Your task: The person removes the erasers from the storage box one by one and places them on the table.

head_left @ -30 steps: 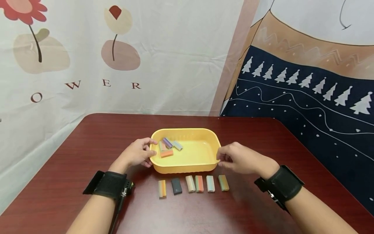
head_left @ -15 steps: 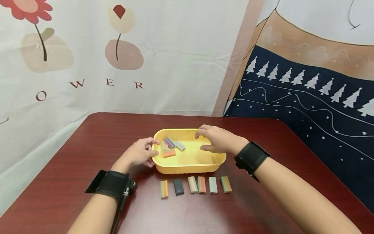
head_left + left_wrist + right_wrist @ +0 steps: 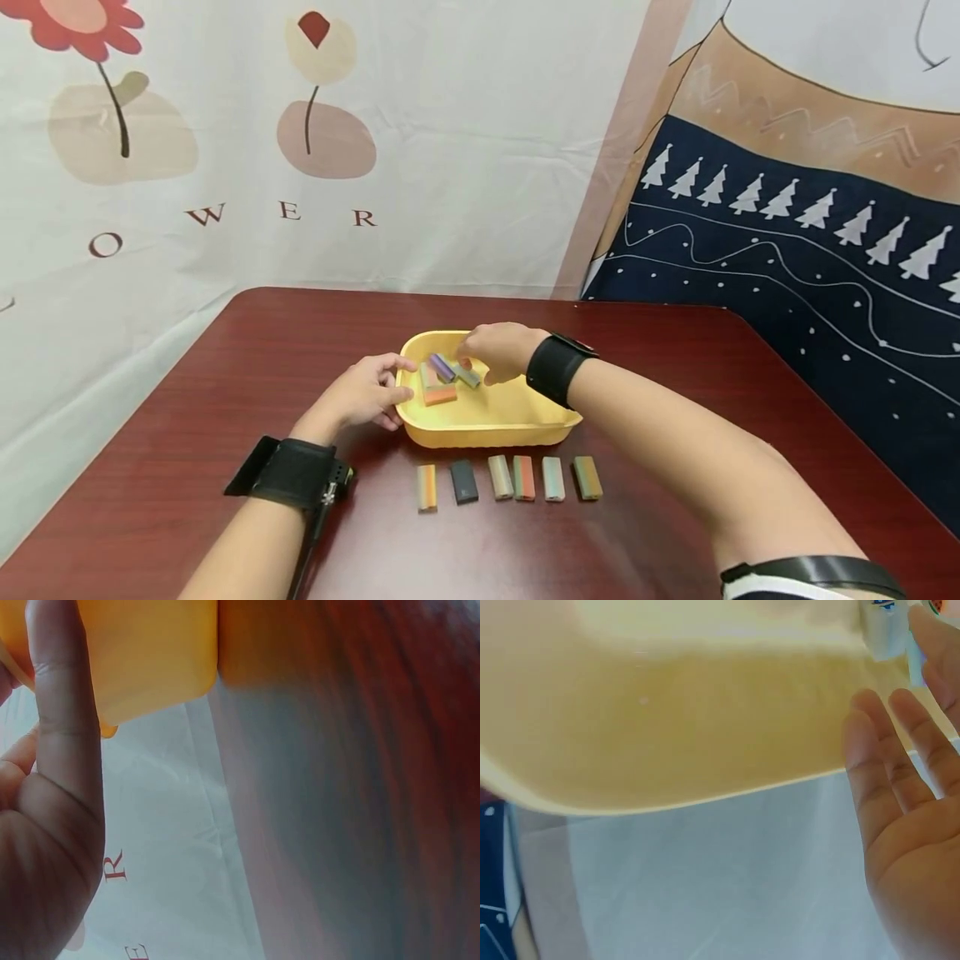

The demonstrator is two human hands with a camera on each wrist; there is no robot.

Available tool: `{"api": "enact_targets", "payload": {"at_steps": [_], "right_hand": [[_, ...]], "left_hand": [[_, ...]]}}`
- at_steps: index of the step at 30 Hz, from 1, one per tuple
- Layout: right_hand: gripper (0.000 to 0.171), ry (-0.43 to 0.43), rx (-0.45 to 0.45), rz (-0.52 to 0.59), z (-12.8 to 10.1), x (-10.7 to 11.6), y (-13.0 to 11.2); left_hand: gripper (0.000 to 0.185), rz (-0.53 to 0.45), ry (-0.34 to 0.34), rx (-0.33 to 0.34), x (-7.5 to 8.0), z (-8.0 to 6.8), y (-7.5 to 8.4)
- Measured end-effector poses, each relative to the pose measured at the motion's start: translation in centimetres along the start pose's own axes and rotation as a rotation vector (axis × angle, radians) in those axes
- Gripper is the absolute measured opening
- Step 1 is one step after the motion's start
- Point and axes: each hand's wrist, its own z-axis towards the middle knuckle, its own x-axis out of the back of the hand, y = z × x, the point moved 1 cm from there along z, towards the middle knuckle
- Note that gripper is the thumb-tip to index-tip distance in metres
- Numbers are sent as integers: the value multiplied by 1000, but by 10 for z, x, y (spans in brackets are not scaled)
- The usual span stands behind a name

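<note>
Nearest the viewer, six small blocks lie in a row on the dark red desk (image 3: 225,400), at 6 o'clock from the tray: an orange-striped block (image 3: 427,487), a black block (image 3: 463,482), a green-and-cream block (image 3: 500,477), a red block (image 3: 523,477), a pale green block (image 3: 552,479) and a green-and-orange block (image 3: 587,477). Each lies flat and apart from the tray, the red one close against its left neighbour.

Beyond the row stands the yellow tray (image 3: 517,412). The left hand (image 3: 358,397) rests at the tray's 9 o'clock side; its thumb and fingers clasp the rim. The left wrist view shows the thumb laid against the yellow wall (image 3: 150,652).

Inside the tray, toward 10 o'clock, lie an orange block (image 3: 438,394), a purple block (image 3: 442,367) and a grey block (image 3: 468,377), bunched together. The right hand (image 3: 495,350) hangs over them, fingers pointing down at the grey block; whether the fingertips touch or pinch it cannot be told. In the right wrist view the fingers (image 3: 900,750) appear straight and slightly spread above the tray floor.

At 12 o'clock behind the desk hangs a pale flower-print cloth (image 3: 450,125); at 2 o'clock, a dark blue cloth with white trees (image 3: 787,267)
</note>
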Motion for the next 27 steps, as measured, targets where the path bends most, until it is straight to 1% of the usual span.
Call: {"api": "enact_targets", "payload": {"at_steps": [4,12,20,27], "right_hand": [[31,-28,0,-3,9,-1,-4],[25,-23,-7,-7,19,-8,-4],[23,-51,-14,18,23,-10,-4],[17,-46,-26,54,24,-11,-4]], "left_hand": [[41,-5,0,3,-1,0,-1],[41,-8,6,9,0,-1,0],[40,-5,8,9,0,-1,1],[41,-11,10,13,0,0,0]]}}
